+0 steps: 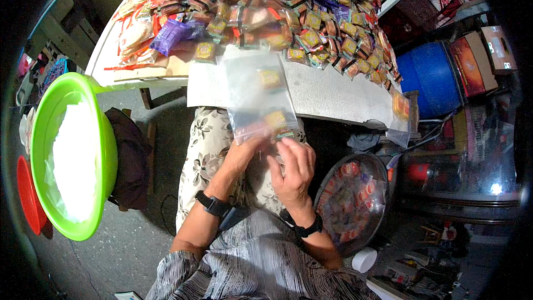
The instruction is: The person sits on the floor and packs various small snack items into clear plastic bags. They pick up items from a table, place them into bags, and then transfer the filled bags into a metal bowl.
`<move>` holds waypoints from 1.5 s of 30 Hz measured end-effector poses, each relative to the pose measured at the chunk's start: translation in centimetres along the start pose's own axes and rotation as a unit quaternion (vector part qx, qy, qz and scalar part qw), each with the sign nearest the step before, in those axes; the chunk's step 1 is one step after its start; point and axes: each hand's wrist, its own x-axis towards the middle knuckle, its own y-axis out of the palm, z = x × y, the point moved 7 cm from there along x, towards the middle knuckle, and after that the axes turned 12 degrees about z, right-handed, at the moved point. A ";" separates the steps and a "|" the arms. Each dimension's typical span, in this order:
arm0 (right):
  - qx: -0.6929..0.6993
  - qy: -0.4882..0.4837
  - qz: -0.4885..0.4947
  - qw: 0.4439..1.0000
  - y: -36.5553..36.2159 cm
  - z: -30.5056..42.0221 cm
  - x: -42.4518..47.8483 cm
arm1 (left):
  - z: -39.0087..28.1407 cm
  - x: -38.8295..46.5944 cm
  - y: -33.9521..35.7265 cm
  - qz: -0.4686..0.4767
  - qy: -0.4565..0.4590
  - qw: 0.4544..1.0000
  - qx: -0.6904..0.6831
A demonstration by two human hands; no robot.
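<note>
My left hand [251, 148] grips the mouth of a clear plastic bag [250, 91], which reaches from above my lap over the table's edge. A small yellow-labelled wrapped snack [270, 78] shows in the bag's far half. Another yellow-labelled packet [275, 120] lies near the bag's mouth, just beyond my right fingertips. My right hand [295, 166] is beside the mouth, fingers bent and apart from the thumb, with nothing visible between them. The fingers of my left hand are partly hidden and blurred.
Many small packets [310, 38], purple wrappers [171, 36] and clear bags of pale food [136, 35] cover the white table [333, 87]. To the left stands a green basin [106, 150] of white plastic bags. A round tub [318, 200] of filled bags is at right, below a blue barrel [431, 79].
</note>
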 end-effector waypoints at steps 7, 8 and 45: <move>-0.004 0.038 0.126 0.991 2.2 0.5 0.4 | 0.1 -0.1 -0.1 0.028 0.009 0.996 0.084; -0.011 0.044 0.131 0.990 2.4 0.4 0.6 | -0.1 -0.1 0.0 0.029 -0.003 0.994 0.106; -0.024 0.027 0.136 0.990 2.6 -0.8 4.0 | -1.3 -0.4 0.4 -0.006 -0.001 1.000 0.030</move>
